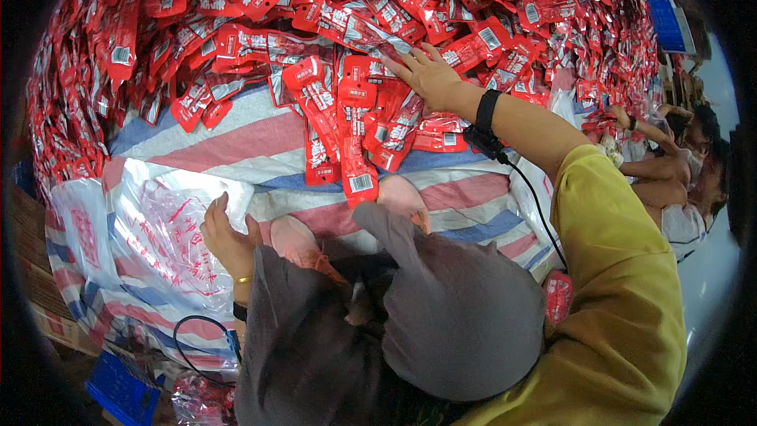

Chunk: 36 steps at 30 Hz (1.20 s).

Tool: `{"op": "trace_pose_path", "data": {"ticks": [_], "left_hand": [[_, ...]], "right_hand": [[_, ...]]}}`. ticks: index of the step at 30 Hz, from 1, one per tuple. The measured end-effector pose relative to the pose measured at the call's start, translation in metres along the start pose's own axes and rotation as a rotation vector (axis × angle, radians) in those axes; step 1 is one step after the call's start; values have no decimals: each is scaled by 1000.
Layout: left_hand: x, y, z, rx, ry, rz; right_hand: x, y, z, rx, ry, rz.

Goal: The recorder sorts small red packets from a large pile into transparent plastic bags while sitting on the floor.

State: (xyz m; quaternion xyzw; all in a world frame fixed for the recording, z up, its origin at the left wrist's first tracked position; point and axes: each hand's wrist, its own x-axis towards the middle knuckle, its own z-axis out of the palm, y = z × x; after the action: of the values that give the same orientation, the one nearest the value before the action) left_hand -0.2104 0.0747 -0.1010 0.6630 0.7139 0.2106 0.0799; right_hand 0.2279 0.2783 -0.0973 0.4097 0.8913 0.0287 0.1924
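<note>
A large heap of small red sachets [319, 102] with silver and white patches fills the far side. On its near slope lies my right hand [430, 77], fingers spread over the packets, touching the silver end of one red sachet [347, 25]; I see no grip around it. My left hand [230, 241] is low on the left, thumb and fingers apart with nothing between them. Beside it lies a clear plastic bag [177, 241] with red print. Several sachets have slid down in front of me, one of them a red sachet [359, 177] reaching close to my knees.
A striped red, white and blue sheet [213, 142] lies under the heap. Cardboard boxes [51, 292] stand at the left edge, and a blue crate [122, 390] sits at lower left. Another person [670, 166] works at the right. A black cable [540, 205] runs from my right wrist.
</note>
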Motion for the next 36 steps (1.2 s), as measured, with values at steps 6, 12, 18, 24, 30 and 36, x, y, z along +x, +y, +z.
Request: {"op": "trace_pose_path", "data": {"ticks": [6, 12, 18, 24, 30, 36], "left_hand": [[-20, 5, -9, 72, -5, -13], [-42, -26, -8, -327, 6, -401], [26, 7, -76, -283, 159, -214], [41, 54, -59, -93, 5, -70], [17, 41, -38, -177, 81, -15], [5, 13, -43, -185, -7, -22]], "right_hand": [[-47, -16, -1, 111, -93, 120], [-92, -44, 4, 276, -122, 179], [-132, -13, 7, 735, -67, 468], [-147, -27, 46, 956, -302, 348], [-96, -64, 86, 555, 110, 352], [-105, -108, 40, 722, -172, 344]]}}
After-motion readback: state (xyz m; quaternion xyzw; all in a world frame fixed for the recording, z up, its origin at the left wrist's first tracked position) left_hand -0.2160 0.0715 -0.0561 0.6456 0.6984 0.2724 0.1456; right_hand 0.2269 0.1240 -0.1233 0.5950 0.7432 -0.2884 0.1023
